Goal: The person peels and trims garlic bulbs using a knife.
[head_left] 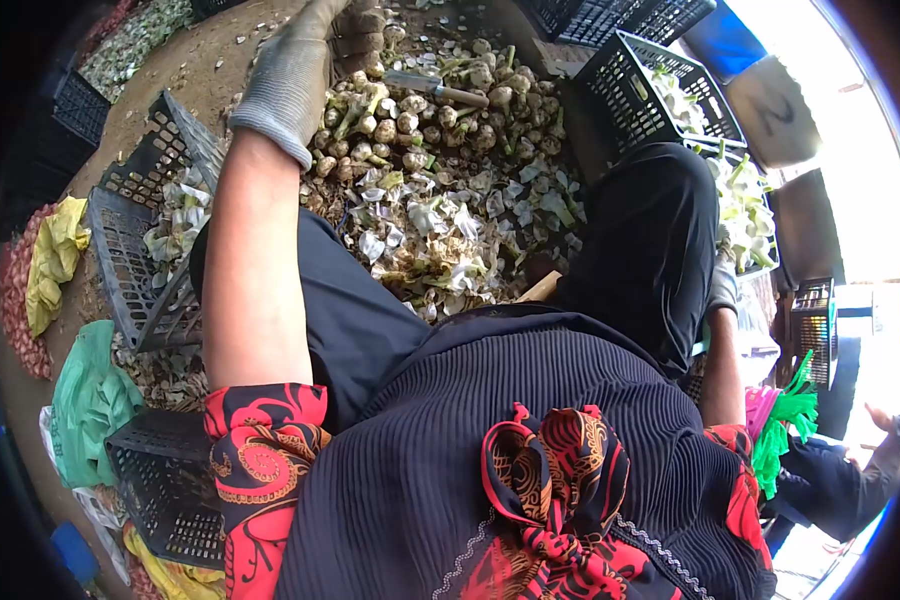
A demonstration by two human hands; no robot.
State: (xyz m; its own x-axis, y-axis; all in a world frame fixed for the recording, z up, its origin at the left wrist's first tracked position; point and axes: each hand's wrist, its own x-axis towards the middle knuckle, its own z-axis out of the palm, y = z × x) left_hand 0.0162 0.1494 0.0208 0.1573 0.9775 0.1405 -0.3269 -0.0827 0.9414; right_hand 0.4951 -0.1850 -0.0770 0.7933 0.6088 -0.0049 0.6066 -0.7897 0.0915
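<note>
My left hand [315, 60], in a grey knit glove, reaches forward to the top edge of the view. Its fingers look curled, and whatever they may hold is hidden. Below and beside it lies a heap of garlic bulbs [480, 130] with cut stems. A knife [460, 96] with a wooden handle rests on the heap, apart from the hand. My right hand [723, 282], also gloved, is down beside my right knee, against the near side of a crate of trimmed white garlic [745, 205]. The knee hides most of its fingers.
Loose garlic skins [440, 235] cover the ground between my legs. A black crate [660, 90] with garlic stands at the upper right. At left are a tilted grey crate [120, 260], a black crate [170, 500] and a green bag [88, 390]. Another person [840, 485] is at lower right.
</note>
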